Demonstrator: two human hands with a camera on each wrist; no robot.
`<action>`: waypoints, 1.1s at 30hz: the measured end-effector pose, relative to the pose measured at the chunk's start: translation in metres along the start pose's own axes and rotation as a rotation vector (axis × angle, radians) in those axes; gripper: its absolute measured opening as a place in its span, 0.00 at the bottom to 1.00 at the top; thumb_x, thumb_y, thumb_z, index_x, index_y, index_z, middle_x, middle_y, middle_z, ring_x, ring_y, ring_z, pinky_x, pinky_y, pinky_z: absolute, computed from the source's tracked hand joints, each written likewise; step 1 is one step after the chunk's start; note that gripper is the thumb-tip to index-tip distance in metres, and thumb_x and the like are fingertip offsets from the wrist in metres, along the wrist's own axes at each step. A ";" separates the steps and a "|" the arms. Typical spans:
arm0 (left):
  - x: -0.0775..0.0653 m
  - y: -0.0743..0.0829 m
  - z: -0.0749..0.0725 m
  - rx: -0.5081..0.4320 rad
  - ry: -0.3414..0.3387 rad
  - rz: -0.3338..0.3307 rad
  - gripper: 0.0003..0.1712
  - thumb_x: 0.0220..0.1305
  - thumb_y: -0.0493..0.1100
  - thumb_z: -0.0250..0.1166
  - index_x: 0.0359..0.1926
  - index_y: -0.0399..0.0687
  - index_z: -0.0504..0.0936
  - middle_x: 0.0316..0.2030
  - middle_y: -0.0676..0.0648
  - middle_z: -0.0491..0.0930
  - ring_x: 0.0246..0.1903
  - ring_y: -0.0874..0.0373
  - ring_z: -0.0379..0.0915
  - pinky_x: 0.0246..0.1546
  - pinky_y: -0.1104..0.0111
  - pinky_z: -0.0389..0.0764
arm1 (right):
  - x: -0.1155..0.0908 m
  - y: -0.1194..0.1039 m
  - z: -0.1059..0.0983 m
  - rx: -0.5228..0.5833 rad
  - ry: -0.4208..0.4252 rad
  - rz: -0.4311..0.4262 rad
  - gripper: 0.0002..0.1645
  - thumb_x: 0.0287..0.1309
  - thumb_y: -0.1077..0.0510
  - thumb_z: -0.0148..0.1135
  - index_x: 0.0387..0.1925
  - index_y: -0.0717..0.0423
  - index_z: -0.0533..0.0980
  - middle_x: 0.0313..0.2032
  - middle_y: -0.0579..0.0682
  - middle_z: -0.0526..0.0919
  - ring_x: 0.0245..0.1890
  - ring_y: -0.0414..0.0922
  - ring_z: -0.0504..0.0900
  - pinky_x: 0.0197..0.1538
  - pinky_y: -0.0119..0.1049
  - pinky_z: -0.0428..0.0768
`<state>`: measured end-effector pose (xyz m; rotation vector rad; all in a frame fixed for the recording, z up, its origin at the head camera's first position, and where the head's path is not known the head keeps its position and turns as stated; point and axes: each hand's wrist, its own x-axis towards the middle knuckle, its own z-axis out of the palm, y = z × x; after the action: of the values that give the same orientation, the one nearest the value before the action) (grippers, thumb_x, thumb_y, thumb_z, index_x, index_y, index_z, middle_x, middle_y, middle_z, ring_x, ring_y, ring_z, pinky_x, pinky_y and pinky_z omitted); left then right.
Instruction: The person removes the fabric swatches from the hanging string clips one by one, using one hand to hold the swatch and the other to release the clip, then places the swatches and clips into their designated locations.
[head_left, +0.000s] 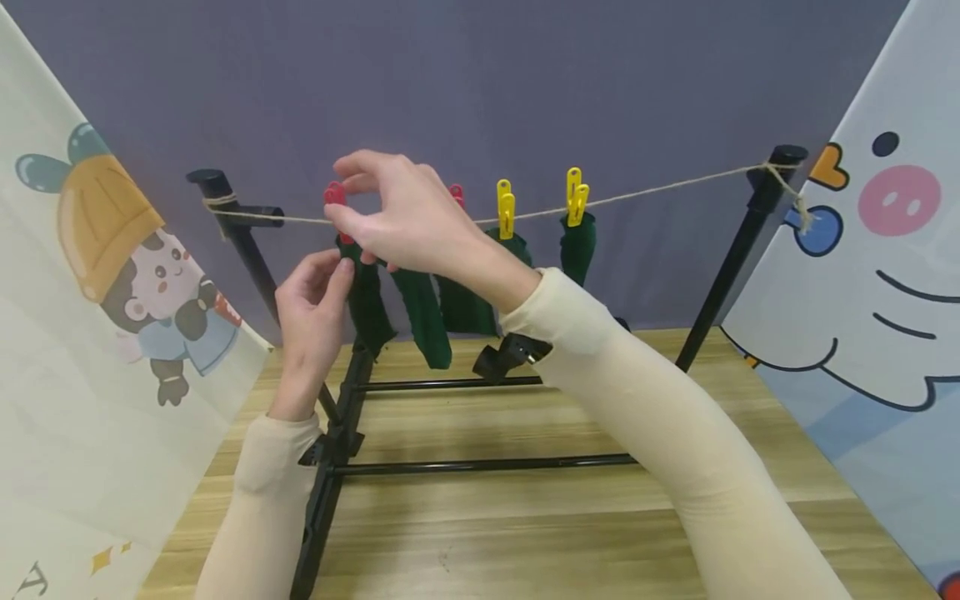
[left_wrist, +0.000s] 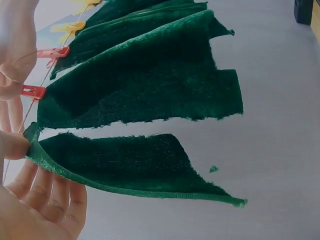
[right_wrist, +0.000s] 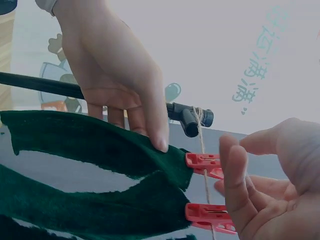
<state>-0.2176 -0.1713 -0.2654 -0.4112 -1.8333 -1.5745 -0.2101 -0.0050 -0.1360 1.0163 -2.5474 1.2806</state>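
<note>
My left hand (head_left: 309, 312) pinches the upper edge of a dark green cloth (head_left: 367, 296) between thumb and fingers, near the left end of a twine line (head_left: 652, 194). In the right wrist view that thumb lies on the cloth's face. Above it, my right hand (head_left: 420, 212) is beside a red clothespin (head_left: 334, 196), thumb and index finger apart around its handle end. The right wrist view shows this red clothespin (right_wrist: 202, 161) on the twine at the cloth's corner, with another red clothespin (right_wrist: 207, 214) below. Whether the right fingers touch either clothespin is unclear.
More green cloths (head_left: 427, 321) hang rightward, partly behind my right arm. Two yellow clothespins (head_left: 506, 210) are farther along the twine. A black pipe frame (head_left: 251, 262) holds the line above a wood-grain table (head_left: 480, 533). Printed cartoon panels (head_left: 82, 400) flank both sides.
</note>
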 end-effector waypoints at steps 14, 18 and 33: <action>0.003 0.000 0.000 -0.021 -0.030 0.002 0.13 0.68 0.43 0.60 0.47 0.39 0.81 0.38 0.48 0.82 0.36 0.58 0.78 0.36 0.70 0.77 | 0.006 0.005 0.008 -0.175 0.076 -0.165 0.21 0.58 0.47 0.66 0.52 0.48 0.79 0.48 0.39 0.81 0.41 0.33 0.80 0.42 0.26 0.73; 0.004 -0.003 0.000 -0.008 -0.011 0.011 0.11 0.67 0.43 0.61 0.46 0.42 0.82 0.38 0.48 0.82 0.36 0.57 0.78 0.34 0.69 0.78 | 0.008 0.004 0.011 -0.208 0.095 -0.210 0.25 0.56 0.46 0.67 0.53 0.49 0.78 0.49 0.41 0.81 0.48 0.34 0.77 0.45 0.24 0.71; 0.000 0.014 -0.006 0.036 0.010 0.004 0.14 0.67 0.41 0.60 0.45 0.34 0.81 0.35 0.50 0.81 0.36 0.61 0.75 0.40 0.72 0.73 | 0.006 0.003 0.012 -0.367 0.187 -0.251 0.18 0.59 0.47 0.62 0.48 0.50 0.80 0.41 0.41 0.83 0.17 0.42 0.68 0.22 0.31 0.62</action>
<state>-0.2069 -0.1739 -0.2547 -0.3900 -1.8498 -1.5361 -0.2138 -0.0159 -0.1436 1.0369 -2.3067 0.7672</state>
